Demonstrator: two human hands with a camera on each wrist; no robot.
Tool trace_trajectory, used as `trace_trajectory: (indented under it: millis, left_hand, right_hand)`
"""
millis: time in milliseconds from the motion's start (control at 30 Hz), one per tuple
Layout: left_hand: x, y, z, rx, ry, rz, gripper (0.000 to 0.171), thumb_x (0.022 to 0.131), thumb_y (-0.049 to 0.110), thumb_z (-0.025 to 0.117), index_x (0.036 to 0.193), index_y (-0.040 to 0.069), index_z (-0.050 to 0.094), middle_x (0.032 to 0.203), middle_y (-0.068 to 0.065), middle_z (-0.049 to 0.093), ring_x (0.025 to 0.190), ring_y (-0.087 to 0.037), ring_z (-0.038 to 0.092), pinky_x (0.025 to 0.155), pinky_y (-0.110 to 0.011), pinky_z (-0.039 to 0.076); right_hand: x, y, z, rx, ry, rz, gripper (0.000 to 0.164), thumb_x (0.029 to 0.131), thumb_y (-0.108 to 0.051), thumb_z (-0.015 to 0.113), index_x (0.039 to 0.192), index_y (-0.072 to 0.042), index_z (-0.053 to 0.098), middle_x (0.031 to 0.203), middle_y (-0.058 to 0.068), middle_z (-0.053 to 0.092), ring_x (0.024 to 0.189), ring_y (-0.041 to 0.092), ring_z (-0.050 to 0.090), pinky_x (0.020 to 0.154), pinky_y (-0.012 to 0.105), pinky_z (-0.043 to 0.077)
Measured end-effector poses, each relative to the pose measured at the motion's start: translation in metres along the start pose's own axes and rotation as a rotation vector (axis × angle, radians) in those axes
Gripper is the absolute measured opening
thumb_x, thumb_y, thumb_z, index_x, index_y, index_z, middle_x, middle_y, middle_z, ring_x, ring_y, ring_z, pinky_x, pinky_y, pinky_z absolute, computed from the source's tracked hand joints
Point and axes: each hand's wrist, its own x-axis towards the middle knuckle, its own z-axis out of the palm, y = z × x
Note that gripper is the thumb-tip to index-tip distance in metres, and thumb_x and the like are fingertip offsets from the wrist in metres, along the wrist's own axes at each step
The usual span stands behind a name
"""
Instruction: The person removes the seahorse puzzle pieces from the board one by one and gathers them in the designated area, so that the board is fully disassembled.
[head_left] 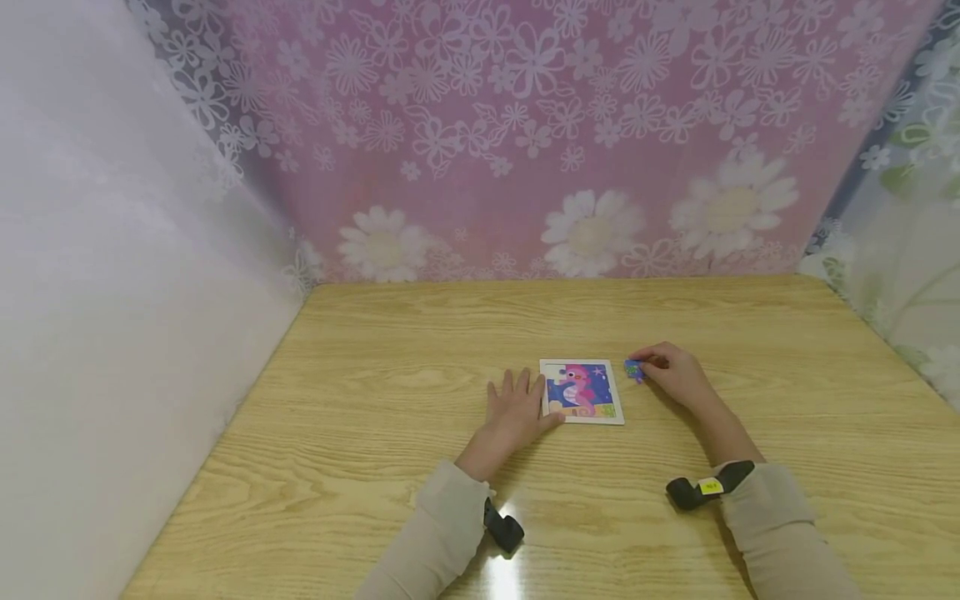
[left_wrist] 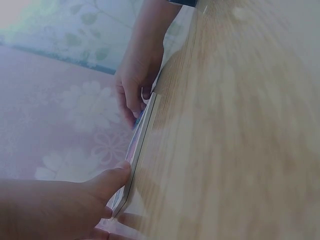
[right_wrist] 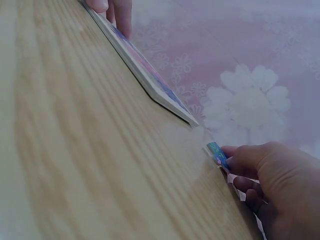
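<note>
A square jigsaw puzzle point(head_left: 581, 392) with a white frame and a pink seahorse on blue lies flat on the table. Its upper left corner shows a pale gap among the pieces. My left hand point(head_left: 517, 410) lies with fingers spread at the frame's left side, the thumb on its lower left edge. To the right of the frame, my right hand point(head_left: 672, 375) pinches a small blue puzzle piece point(head_left: 634, 370) with green and pink marks. In the right wrist view this piece point(right_wrist: 217, 154) is tilted, close over the wood, apart from the frame's corner.
The wooden table point(head_left: 360, 433) reaches back to a pink flowered curtain point(head_left: 480, 167). A pale wall point(head_left: 150, 275) borders it on the left, and a light leafy curtain point(head_left: 922, 275) on the right. Black straps circle both sleeves.
</note>
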Motion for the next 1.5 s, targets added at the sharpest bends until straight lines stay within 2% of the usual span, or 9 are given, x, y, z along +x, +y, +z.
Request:
trace_trajectory:
  millis: [233, 433, 867, 1500]
  left_hand:
    - [-0.0001, 0.0004, -0.0013, -0.009, -0.009, -0.007, 0.071, 0.089, 0.058, 0.044, 0.144, 0.015, 0.032, 0.147, -0.011, 0.026, 0.133, -0.035, 0.019, 0.102, -0.056, 0.019]
    - [0.0003, 0.0002, -0.0018, -0.005, -0.008, -0.005, 0.071, 0.089, 0.058, 0.044, 0.144, 0.015, 0.032, 0.147, -0.011, 0.026, 0.133, -0.035, 0.02, 0.101, -0.056, 0.02]
    - [0.0016, -0.0002, 0.0004, -0.006, -0.001, -0.003, 0.071, 0.089, 0.058, 0.044, 0.144, 0.015, 0.033, 0.146, -0.01, 0.027, 0.133, -0.035, 0.02, 0.101, -0.057, 0.021]
    - [0.0, -0.0005, -0.0016, -0.006, -0.001, -0.001, 0.071, 0.089, 0.058, 0.044, 0.143, 0.015, 0.033, 0.146, -0.01, 0.027, 0.133, -0.035, 0.02, 0.101, -0.057, 0.021]
  right_hand:
    - [0.0021, 0.002, 0.0015, -0.038, 0.011, 0.002, 0.017, 0.089, -0.005, 0.057, 0.102, 0.002, 0.066, 0.097, 0.016, 0.055, 0.088, 0.031, 0.052, 0.076, 0.043, 0.041]
    - [0.0016, 0.0014, 0.0008, -0.043, 0.005, 0.009, 0.017, 0.089, -0.006, 0.058, 0.102, 0.002, 0.067, 0.097, 0.016, 0.055, 0.088, 0.031, 0.051, 0.077, 0.045, 0.041]
    - [0.003, 0.0033, 0.0026, -0.074, 0.01, 0.011, 0.015, 0.088, -0.005, 0.059, 0.099, 0.004, 0.067, 0.091, 0.013, 0.054, 0.081, 0.027, 0.051, 0.071, 0.038, 0.041]
    - [0.0008, -0.0021, 0.0026, -0.055, 0.028, 0.043, 0.016, 0.089, -0.005, 0.058, 0.1, 0.004, 0.066, 0.094, 0.015, 0.054, 0.082, 0.027, 0.05, 0.07, 0.036, 0.04]
